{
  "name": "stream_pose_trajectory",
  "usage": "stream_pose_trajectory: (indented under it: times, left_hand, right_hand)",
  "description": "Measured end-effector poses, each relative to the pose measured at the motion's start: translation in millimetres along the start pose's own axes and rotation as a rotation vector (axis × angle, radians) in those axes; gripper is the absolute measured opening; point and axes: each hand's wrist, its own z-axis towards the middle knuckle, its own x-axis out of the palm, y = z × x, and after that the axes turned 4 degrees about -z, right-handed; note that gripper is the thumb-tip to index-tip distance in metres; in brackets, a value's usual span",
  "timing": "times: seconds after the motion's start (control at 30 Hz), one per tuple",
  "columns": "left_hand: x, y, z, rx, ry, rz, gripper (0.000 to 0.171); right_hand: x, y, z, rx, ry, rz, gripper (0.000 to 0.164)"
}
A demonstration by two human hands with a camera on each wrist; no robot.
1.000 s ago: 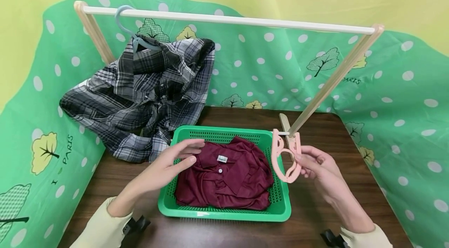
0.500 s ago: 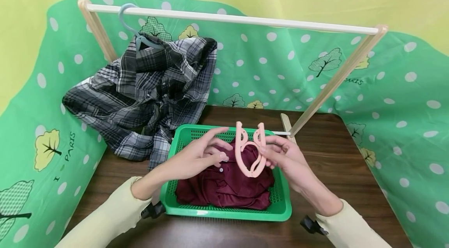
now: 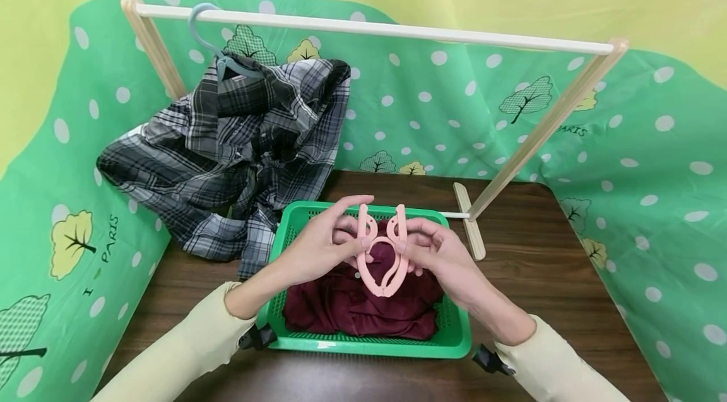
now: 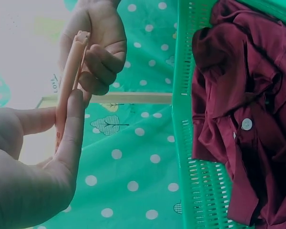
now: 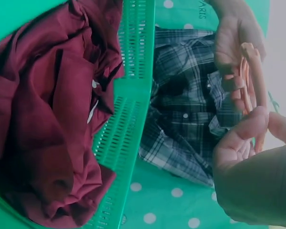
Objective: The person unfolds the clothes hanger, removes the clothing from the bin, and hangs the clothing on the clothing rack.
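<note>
A pink folding clothes hanger (image 3: 366, 276), its two arms folded up, is held between both hands above the basket. My left hand (image 3: 318, 247) pinches its left arm between thumb and fingers, and my right hand (image 3: 445, 257) pinches the right arm. Both wrist views show the hanger edge-on, with the left hand's grip (image 4: 43, 157) and the right hand's grip (image 5: 248, 157). Below lies a crumpled maroon shirt (image 3: 363, 310) with a white button, inside a green plastic basket (image 3: 363, 346). The hands and hanger hide part of the shirt.
A rack with a white rail (image 3: 397, 30) and wooden legs stands behind. On its left, a grey plaid shirt (image 3: 255, 118) hangs from a blue hanger (image 3: 195, 29), its lower part reaching the basket's left side. Everything stands on a dark wooden table (image 3: 522, 250) before a green patterned cloth (image 3: 431, 118).
My right hand has carried the pink hanger leftward from the basket's right side to above its middle. My left hand has moved right and taken hold of the hanger's left arm.
</note>
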Motion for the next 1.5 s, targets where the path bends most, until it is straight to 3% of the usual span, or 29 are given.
stream_pose_trajectory:
  times: [0.33, 0.73, 1.1, 1.23, 1.5]
  left_hand:
    - [1.2, 2.0, -0.3, 0.047, 0.020, 0.011, 0.066]
    - [-22.5, 6.1, -10.0, 0.102, -0.165, 0.095, 0.045]
    - [-37.6, 12.1, -19.9, 0.086, -0.212, 0.226, 0.043]
    - [-42.0, 15.6, -24.0, 0.083, -0.198, 0.272, 0.034]
    - [-43.3, 20.3, -28.1, 0.066, -0.079, 0.368, 0.024]
  right_hand:
    - [-5.3, 4.2, 3.7, 0.050, 0.040, 0.044, 0.011]
    - [-29.9, -4.2, -1.6, -0.051, -0.001, 0.023, 0.021]
    - [-43.6, -11.5, -10.5, -0.079, -0.051, 0.058, 0.018]
    - [-48.8, -14.6, -13.2, -0.118, -0.060, 0.102, 0.022]
    - [-51.3, -18.2, -15.8, -0.185, -0.027, 0.244, 0.027]
